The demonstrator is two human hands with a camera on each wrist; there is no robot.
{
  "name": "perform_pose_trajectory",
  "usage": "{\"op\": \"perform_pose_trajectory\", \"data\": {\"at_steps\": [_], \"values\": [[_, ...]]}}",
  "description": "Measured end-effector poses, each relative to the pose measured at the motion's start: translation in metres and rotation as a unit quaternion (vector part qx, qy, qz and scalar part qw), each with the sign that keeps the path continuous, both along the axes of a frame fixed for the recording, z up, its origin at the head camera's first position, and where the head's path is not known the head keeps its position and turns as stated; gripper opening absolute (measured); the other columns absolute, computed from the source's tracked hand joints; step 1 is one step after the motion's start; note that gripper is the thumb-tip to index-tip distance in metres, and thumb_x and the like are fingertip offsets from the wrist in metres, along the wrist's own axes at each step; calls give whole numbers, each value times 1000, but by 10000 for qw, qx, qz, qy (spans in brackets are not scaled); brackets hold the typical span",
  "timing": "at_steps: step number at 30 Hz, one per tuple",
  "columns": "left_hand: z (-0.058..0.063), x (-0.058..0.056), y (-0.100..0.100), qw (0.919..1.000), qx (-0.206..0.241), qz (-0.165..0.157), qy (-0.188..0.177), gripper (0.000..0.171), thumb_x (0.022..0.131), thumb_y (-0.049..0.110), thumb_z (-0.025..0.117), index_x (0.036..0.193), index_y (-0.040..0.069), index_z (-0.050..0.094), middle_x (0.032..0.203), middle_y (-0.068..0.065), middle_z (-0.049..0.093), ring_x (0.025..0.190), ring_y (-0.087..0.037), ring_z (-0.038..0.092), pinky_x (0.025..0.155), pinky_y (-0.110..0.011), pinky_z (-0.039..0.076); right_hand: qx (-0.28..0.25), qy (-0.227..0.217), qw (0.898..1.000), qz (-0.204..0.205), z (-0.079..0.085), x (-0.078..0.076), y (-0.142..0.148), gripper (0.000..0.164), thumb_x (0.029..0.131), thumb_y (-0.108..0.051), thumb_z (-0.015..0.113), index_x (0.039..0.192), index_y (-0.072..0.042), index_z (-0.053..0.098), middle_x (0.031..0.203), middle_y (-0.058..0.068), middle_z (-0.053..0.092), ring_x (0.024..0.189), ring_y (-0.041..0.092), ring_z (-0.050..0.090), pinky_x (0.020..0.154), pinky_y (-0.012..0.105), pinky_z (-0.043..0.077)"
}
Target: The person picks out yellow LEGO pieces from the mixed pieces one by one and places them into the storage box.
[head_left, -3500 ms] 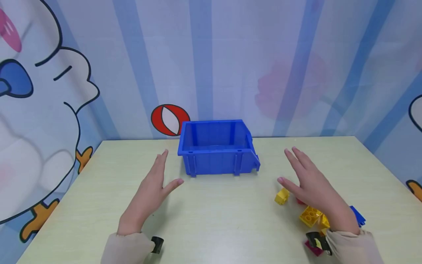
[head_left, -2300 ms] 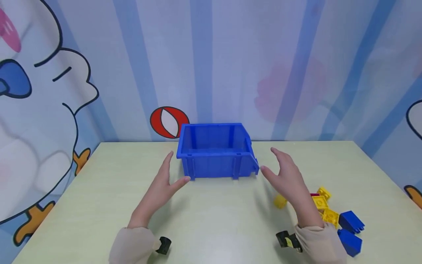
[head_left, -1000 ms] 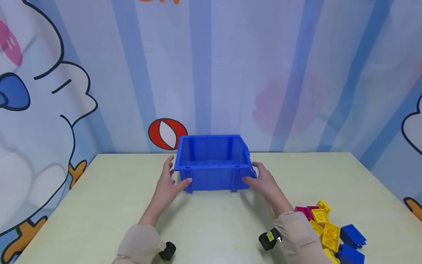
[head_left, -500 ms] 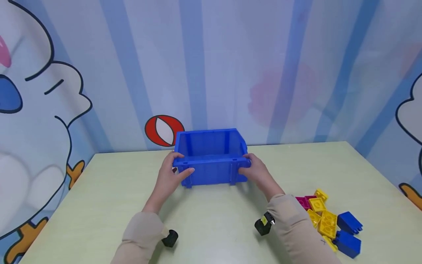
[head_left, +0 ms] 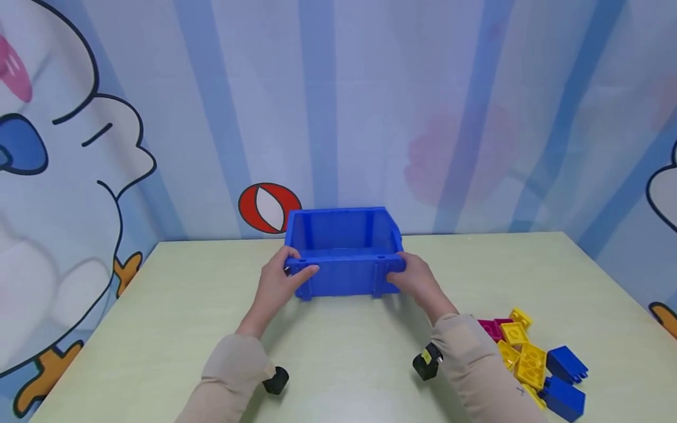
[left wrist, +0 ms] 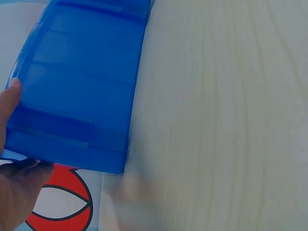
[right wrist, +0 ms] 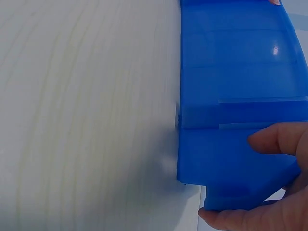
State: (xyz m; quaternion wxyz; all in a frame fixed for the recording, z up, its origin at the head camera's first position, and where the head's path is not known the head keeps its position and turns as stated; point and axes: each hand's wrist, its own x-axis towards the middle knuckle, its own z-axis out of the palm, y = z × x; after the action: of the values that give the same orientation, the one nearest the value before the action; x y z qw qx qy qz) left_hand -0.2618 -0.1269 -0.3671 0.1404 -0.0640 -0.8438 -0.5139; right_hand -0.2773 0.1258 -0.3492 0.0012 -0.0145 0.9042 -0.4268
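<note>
A blue plastic storage bin (head_left: 344, 277) stands near the back edge of the table, its inside bare where it shows. My left hand (head_left: 276, 285) grips its left end, thumb on the front wall and a finger over the rim. At the other end my right hand (head_left: 418, 282) holds the bin by its cut-away side, the thumb pressed on the front wall. In the left wrist view the left thumb (left wrist: 10, 98) lies against the bin's wall (left wrist: 79, 82). The right wrist view has the right hand (right wrist: 284, 178) around the bin's notched corner (right wrist: 231, 192).
Several toy building blocks lie in a loose group at the right: yellow blocks (head_left: 530, 365), magenta ones (head_left: 492, 329) and blue ones (head_left: 565, 398). A printed cloth backdrop (head_left: 359, 117) rises directly behind the pale wooden table (head_left: 338, 364). Both sleeves carry small black wrist cameras (head_left: 427, 361).
Both hands have come inward from hovering apart over the table and taken hold of the bin's two ends. The right hand has left the space above the blocks. The bin has hardly moved.
</note>
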Motion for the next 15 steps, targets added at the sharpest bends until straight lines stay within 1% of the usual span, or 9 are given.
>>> {"op": "perform_pose_trajectory", "data": {"at_steps": [3, 8, 11, 15], "values": [[0, 0, 1, 10000, -5, 10, -27, 42, 72, 47, 63, 93, 16, 43, 98, -8, 54, 94, -25, 52, 70, -37, 51, 87, 23, 9999, 64, 1, 1, 2, 25, 75, -4, 54, 100, 1, 52, 99, 16, 57, 84, 28, 50, 78, 44, 45], [1, 0, -1, 10000, -78, 42, 42, 42, 73, 47, 63, 93, 16, 43, 92, -8, 54, 87, -24, 52, 66, -35, 49, 173, 159, 9990, 378, 3, 2, 3, 17, 73, -2, 53, 90, 0, 52, 86, 11, 55, 76, 25, 49, 69, 41, 44], [0, 0, -3, 9998, -169, 59, 105, 43, 73, 47, 62, 92, 15, 42, 87, -9, 51, 85, -24, 51, 64, -34, 47, 115, 162, 9987, 474, 3, 3, 4, 16, 72, 0, 53, 88, 0, 52, 83, 10, 54, 74, 24, 49, 67, 40, 44], [-1, 4, -5, 9998, -197, 47, 94, 42, 73, 46, 63, 90, 14, 41, 86, -9, 49, 85, -25, 50, 63, -34, 46, 14, 107, 9986, 514, 0, 5, 3, 16, 71, 3, 52, 86, -1, 53, 82, 10, 53, 73, 23, 49, 66, 38, 43]]}}
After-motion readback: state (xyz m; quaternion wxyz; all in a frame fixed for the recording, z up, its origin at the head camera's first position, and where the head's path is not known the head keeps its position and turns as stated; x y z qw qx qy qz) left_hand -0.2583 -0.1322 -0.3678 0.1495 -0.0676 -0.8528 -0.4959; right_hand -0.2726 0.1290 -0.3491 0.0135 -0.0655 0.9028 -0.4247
